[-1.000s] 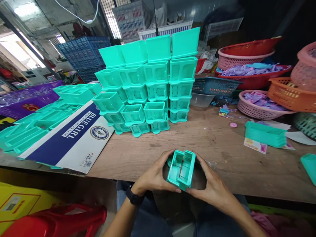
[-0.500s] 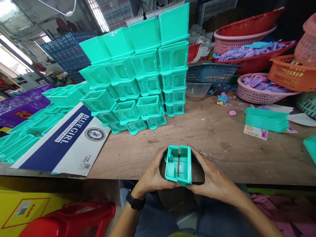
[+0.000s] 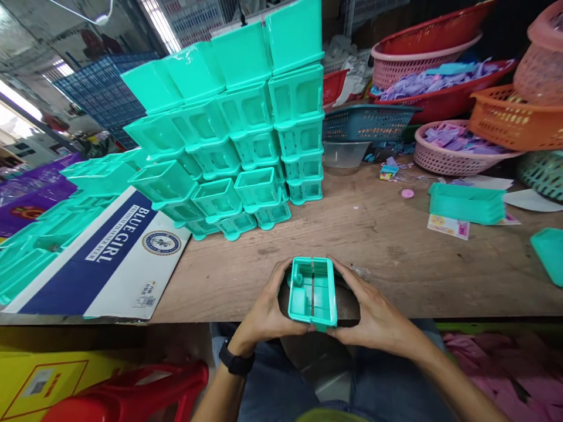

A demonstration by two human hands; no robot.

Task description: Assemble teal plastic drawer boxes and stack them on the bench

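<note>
Both hands' grip clasping teal box, apparently closed

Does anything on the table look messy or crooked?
Yes. The left end of the stack of teal boxes leans, its boxes tilted instead of squarely stacked. Small bits lie scattered on the table near the pink basket. The box in both hands looks fine.

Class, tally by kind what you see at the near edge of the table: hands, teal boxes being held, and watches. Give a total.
Hands: 2, left hand and right hand
Box held between them: 1
Watch on the left wrist: 1
Total: 4
</note>
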